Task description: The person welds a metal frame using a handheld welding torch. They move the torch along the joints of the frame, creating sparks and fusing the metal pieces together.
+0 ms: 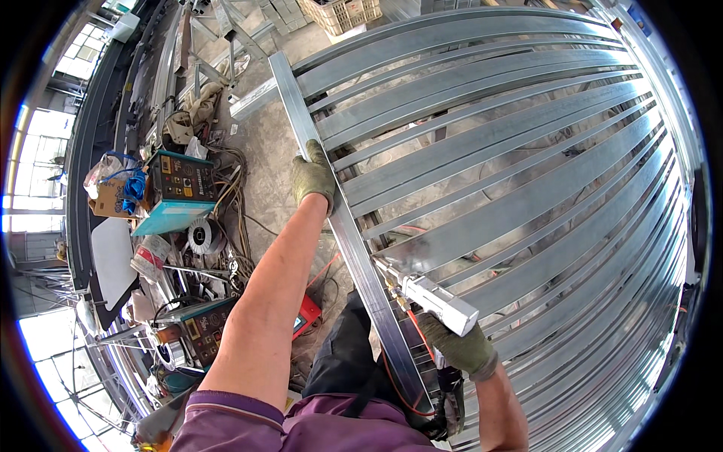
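Below, in the head view, is a concrete floor (pixel 256 153), with the slats (pixel 482 177) spread above it from 12 round to 5 o'clock. Windows (pixel 45 162) line the far rim at 9; one welder (pixel 181 179) stands at 9 to 10, another (pixel 211 329) at 8, among loose cables (pixel 239 226). A crate (pixel 343 15) sits at 12, a red case (pixel 306 315) at 7.

The gloved left hand (pixel 313 179) lies on the bar (pixel 350 233) at 10 to 11; its underside is hidden, so I cannot tell whether it is clamped. The right hand (pixel 461 348), at 5, is closed round the tool (pixel 440 303), whose body covers part of that grip. The tool's tip is by the bar's inner edge; contact is hard to make out. The hose (pixel 422 335) drops partly out of sight behind the bar, and the black rim cuts off the slats at 3 to 4.

The bar forms the slats' near edge, running from 11 to between 5 and 6. Bare floor lies left of it at 10, while narrow gaps part the slats; the sleeves' side, at 6 to 7, is crowded by the person's legs (pixel 339 354).
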`<state>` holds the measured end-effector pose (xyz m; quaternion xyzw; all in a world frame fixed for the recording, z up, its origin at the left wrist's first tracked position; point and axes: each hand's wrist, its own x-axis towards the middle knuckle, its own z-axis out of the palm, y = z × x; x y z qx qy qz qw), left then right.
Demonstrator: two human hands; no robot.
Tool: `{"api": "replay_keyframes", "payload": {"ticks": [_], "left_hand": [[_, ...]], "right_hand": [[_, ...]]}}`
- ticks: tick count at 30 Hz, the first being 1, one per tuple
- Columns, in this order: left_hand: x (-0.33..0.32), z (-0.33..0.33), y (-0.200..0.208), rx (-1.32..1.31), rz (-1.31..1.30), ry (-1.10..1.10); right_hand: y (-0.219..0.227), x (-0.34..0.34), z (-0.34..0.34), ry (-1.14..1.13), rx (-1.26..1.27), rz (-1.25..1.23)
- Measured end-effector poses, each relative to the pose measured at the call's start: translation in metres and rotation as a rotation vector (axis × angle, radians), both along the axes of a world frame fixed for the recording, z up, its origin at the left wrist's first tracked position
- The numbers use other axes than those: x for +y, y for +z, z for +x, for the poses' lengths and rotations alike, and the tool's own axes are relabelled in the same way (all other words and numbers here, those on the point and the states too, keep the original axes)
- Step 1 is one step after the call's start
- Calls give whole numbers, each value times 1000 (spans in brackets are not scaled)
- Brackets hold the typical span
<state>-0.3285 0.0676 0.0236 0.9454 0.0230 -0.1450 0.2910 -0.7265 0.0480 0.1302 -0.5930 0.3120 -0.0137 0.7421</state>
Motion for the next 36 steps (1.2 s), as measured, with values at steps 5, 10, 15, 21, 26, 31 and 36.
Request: {"api": "replay_keyframes", "payload": {"ticks": [5, 10, 15, 21, 26, 31, 36], "left_hand": [[-2, -2, 1, 5, -21, 16], [1, 2, -2, -17, 2, -20], [2, 3, -4, 0, -24, -6], [-1, -3, 8, 32, -46, -1], [-1, -2, 11, 22, -15, -2], [0, 0, 0, -31, -17, 10], [-1, 1, 1, -2, -32, 10]], "right_hand": [[3, -2, 1, 10, -13, -30], [2, -1, 1, 6, 0, 26], [5, 0, 1, 0, 35, 67], [6, -1, 1, 17, 30, 36], [4, 1, 0, -13, 5, 36], [6, 2, -1, -21, 52, 120], [5, 4, -4, -38, 63, 126]]}}
